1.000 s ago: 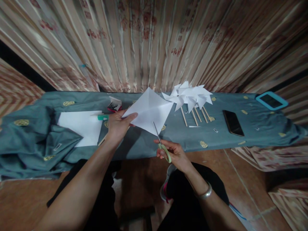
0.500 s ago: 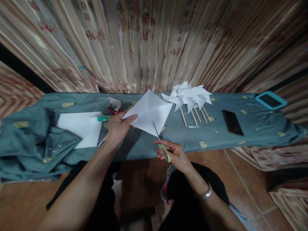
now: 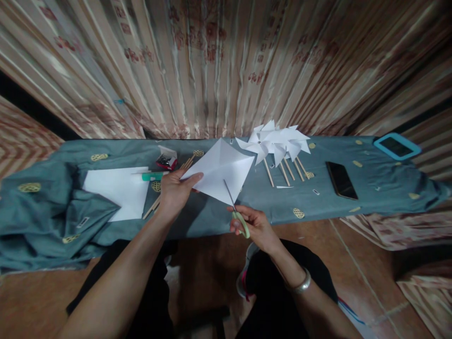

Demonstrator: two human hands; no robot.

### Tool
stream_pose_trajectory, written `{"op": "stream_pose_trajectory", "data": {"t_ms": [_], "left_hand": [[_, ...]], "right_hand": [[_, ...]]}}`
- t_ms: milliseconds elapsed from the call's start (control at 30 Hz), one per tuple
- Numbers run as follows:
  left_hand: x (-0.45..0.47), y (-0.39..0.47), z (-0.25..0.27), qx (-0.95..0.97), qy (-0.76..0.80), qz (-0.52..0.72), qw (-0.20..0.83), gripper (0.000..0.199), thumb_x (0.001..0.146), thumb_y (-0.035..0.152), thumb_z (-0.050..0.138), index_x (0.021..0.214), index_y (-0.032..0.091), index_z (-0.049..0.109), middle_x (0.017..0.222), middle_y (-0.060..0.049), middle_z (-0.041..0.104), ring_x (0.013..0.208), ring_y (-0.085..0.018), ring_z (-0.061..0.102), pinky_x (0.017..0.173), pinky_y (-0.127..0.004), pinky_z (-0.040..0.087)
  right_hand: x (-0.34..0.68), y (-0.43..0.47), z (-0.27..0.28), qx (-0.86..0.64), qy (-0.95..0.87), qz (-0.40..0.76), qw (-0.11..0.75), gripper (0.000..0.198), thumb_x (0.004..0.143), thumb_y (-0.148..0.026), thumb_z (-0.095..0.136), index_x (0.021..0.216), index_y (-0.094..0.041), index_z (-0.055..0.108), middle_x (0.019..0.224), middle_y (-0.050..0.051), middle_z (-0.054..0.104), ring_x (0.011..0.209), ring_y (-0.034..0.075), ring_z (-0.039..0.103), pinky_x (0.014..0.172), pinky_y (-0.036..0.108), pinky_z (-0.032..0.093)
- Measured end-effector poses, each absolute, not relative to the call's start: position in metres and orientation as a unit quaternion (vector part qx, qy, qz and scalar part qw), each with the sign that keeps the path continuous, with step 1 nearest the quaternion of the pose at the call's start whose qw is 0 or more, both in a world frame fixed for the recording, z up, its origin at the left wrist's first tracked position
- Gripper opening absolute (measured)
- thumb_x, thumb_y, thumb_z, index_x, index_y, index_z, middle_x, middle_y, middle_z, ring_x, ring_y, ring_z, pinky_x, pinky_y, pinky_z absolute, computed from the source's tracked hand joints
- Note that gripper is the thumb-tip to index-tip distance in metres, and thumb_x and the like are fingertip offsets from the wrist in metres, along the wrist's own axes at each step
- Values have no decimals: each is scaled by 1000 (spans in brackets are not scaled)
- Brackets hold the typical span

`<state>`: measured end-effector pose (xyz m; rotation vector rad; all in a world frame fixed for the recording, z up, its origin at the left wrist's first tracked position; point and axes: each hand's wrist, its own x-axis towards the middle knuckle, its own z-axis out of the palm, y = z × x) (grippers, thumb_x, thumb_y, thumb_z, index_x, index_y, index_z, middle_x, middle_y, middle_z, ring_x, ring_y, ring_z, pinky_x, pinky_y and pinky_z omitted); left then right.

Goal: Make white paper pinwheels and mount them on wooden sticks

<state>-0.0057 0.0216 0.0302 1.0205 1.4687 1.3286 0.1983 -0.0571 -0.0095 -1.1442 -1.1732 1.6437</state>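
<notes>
My left hand (image 3: 176, 190) pinches the left corner of a white square of paper (image 3: 222, 165), thumb on top and the other fingers underneath. Crease lines cross the sheet, which is held like a diamond above the table. In my right hand (image 3: 252, 223) is a pair of scissors (image 3: 241, 223) with light green handles. Its blade lies at the paper's near corner and points toward the centre. Whether the blades are parted is hard to make out. Several white paper pinwheels (image 3: 275, 143) on wooden sticks lie behind, to the right.
On the patterned green cloth (image 3: 197, 221) lie white sheets (image 3: 113, 188), a green-labelled tube (image 3: 151, 176), wooden sticks (image 3: 187, 162) and a small open box (image 3: 167, 157). Rightward are a black phone (image 3: 342, 180) and a blue-framed device (image 3: 397, 146). A curtain (image 3: 212, 70) hangs behind.
The paper has shifted slightly toward me, and its near corner now sits closer to the scissors' handles. My left hand moved a little with it; my right hand has stayed almost still.
</notes>
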Motion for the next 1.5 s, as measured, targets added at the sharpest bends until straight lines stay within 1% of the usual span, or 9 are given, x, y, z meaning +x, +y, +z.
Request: {"op": "stream_pose_trajectory", "data": {"t_ms": [100,233,433,533,733,867,1000,1333,1500], "left_hand": [[-6,21,30,411,595,531,442,36,58,36,80,86,14,76,73,-3,74,59,-18,64,49,-27,51],[-5,21,27,431,600,509,441,32,58,36,80,82,15,76,67,-2,73,56,-17,63,48,-26,50],[-6,21,23,446,599,500,438,33,59,39,80,83,16,76,67,-1,72,54,-16,62,47,-25,48],[-7,21,22,451,595,501,437,34,59,40,80,83,17,76,68,-1,73,56,-17,62,49,-25,49],[-9,23,16,466,595,496,428,36,60,43,80,85,18,76,70,-2,73,60,-18,64,54,-26,50],[-10,22,13,473,587,501,425,39,59,45,81,86,17,77,73,-3,74,63,-18,64,57,-27,50],[-9,20,15,463,592,500,430,37,59,46,81,82,17,76,69,-2,72,58,-17,62,53,-26,48],[-7,19,18,454,596,497,438,33,59,42,80,79,17,76,63,-1,70,54,-17,60,49,-26,47],[-10,20,22,447,601,504,431,33,58,39,80,82,17,76,68,-1,72,57,-17,61,51,-27,49]], "right_hand": [[198,-57,-5,-456,-471,646,391,48,70,-51,76,104,-18,66,65,-2,64,51,8,56,51,22,47],[199,-56,0,-455,-492,636,382,43,71,-53,74,94,-18,67,66,-1,64,54,8,56,51,21,46],[198,-55,-1,-459,-484,637,386,42,70,-54,75,90,-18,67,64,-2,65,52,8,55,51,21,46],[197,-56,-2,-461,-478,637,392,42,68,-54,76,87,-18,67,63,-2,64,50,8,54,49,21,45],[197,-55,1,-458,-484,636,389,42,69,-55,75,89,-18,68,63,-2,64,52,8,55,50,20,45],[196,-55,5,-461,-468,642,395,43,66,-56,77,84,-18,68,61,-2,65,50,7,55,49,20,44],[194,-55,5,-468,-452,644,404,41,63,-54,79,81,-19,68,59,-3,65,47,7,53,47,20,43],[196,-55,3,-464,-447,657,391,43,64,-54,79,86,-18,68,58,-3,61,47,7,52,47,20,44],[200,-57,3,-451,-481,658,364,47,71,-58,72,94,-17,67,66,0,66,54,9,56,52,21,45]]}}
